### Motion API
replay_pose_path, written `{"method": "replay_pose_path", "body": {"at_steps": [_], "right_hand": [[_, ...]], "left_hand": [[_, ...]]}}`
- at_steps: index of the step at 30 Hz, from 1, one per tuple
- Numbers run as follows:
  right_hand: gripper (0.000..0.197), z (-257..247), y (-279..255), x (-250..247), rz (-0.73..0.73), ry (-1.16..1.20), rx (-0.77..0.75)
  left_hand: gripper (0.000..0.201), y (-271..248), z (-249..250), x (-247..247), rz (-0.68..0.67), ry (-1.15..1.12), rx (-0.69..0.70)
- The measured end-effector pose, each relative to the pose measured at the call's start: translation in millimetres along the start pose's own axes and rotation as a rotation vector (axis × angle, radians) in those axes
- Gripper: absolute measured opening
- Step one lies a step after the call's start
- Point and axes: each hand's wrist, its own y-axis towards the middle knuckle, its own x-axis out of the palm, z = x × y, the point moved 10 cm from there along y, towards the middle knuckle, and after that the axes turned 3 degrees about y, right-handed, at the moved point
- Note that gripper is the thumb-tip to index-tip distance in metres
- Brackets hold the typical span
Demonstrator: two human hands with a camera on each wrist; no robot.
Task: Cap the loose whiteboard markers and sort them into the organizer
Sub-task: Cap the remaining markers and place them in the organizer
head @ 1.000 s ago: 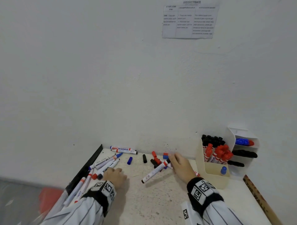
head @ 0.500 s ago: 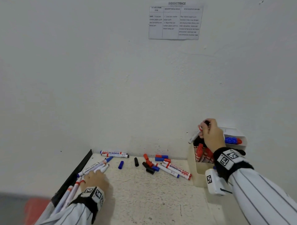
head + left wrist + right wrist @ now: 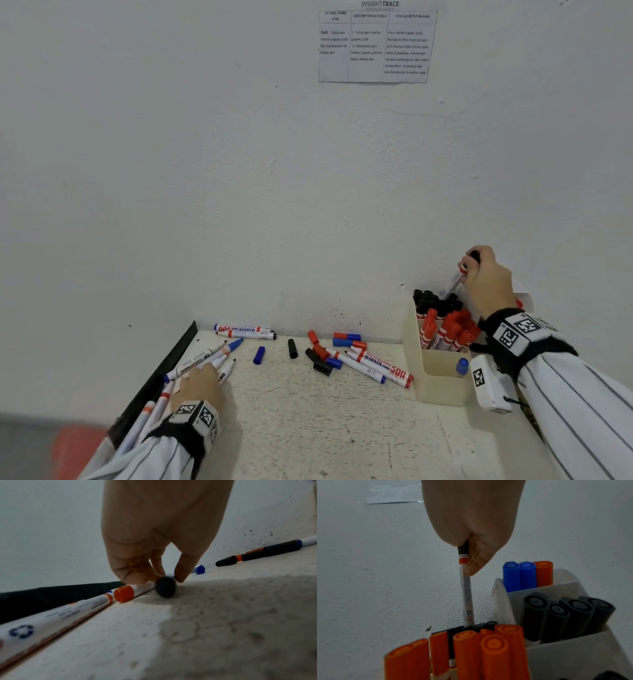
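Head view: the right hand [image 3: 488, 277] holds a black-capped marker [image 3: 455, 279] by its cap end, fingers curled round it, barrel pointing down into the back row of black-capped markers [image 3: 433, 301] in the cream organizer [image 3: 433, 380]. Red-capped markers [image 3: 489, 650] fill the row in front. The left hand [image 3: 200, 385] rests on the table [image 3: 342, 428], fingertips [image 3: 135, 576] pinching a marker with a black end [image 3: 165, 587] among the loose markers [image 3: 205, 359].

Even, soft light in the head view; both wrist views dimmer, grainy, blurred up close.
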Motion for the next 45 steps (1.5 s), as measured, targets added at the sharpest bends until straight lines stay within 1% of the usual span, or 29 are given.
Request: {"method": "replay_pose_path", "body": {"at_steps": [4,6,8,10,13,15,18,21,23,26,27,29,32,34,35,37,39,41,42,45], "right_hand": [[0.014,8.7,1.6,13.6,-0.123,-0.038,0.043],[0.016,14.7,1.3,19.6,-0.179,-0.065,0.083],[0.021,16.7,-0.4,25.2,-0.222,-0.145,0.094],[0.024,15.4,-0.1,23.2,-0.176,-0.191,0.083],[0.016,11.6,-2.7,19.0,-0.086,-0.139,0.075],[0.014,9.2,-4.9,24.4,-0.104,-0.136,0.077],[0.02,12.6,-5.9,35.5,-0.182,-0.137,0.122],[0.01,12.3,4.0,28.6,-0.109,-0.103,0.086],[0.008,10.7,9.1,24.9,-0.089,-0.094,0.067],[0.005,14.8,8.3,31.5,-0.16,-0.107,0.099],[0.005,15.9,7.0,32.6,-0.163,-0.107,0.099],[0.008,17.4,5.5,34.3,-0.152,-0.122,0.092],[0.018,20.6,4.6,41.5,-0.198,-0.177,0.101],[0.013,20.8,6.3,39.6,-0.185,-0.181,0.096],[0.011,17.7,8.2,35.9,-0.153,-0.169,0.072],[0.021,6.1,12.8,24.6,-0.061,-0.118,-0.004],[0.029,-10.2,16.2,9.4,0.046,-0.063,-0.084],[0.029,-20.8,17.7,-2.6,0.115,-0.029,-0.14],[0.029,-21.4,17.9,-3.6,0.105,-0.017,-0.141],[0.027,-8.3,16.9,5.3,-0.001,0.005,-0.086]], "left_hand": [[0.046,3.9,3.1,8.4,-0.078,-0.113,0.003],[0.045,2.9,8.2,8.0,-0.103,-0.18,0.007],[0.044,0.9,11.7,6.1,-0.11,-0.204,-0.015],[0.038,-2.5,12.6,7.4,-0.14,-0.185,-0.061],[0.034,-3.7,16.0,8.4,-0.139,-0.168,-0.064],[0.032,-7.2,17.1,7.0,-0.138,-0.182,-0.059],[0.028,-10.0,15.2,5.8,-0.138,-0.217,-0.08],[0.031,-8.5,13.5,10.0,-0.148,-0.232,-0.095],[0.032,-5.9,12.3,12.7,-0.147,-0.277,-0.108],[0.02,-4.2,14.5,12.6,-0.154,-0.315,-0.109],[0.017,-5.0,16.3,11.3,-0.157,-0.321,-0.108],[0.016,-4.7,19.5,9.8,-0.145,-0.357,-0.107],[0.029,-4.1,22.4,9.7,-0.127,-0.377,-0.103],[0.023,-1.5,23.8,15.7,-0.153,-0.382,-0.1],[0.019,-1.4,24.0,17.2,-0.165,-0.381,-0.1],[0.016,-0.4,22.7,20.4,-0.177,-0.379,-0.099],[0.018,0.6,21.3,22.5,-0.185,-0.373,-0.101],[0.022,0.8,22.0,23.0,-0.186,-0.362,-0.105],[0.022,1.0,22.6,22.9,-0.184,-0.363,-0.107],[0.02,0.4,25.6,22.1,-0.177,-0.383,-0.113]]}}
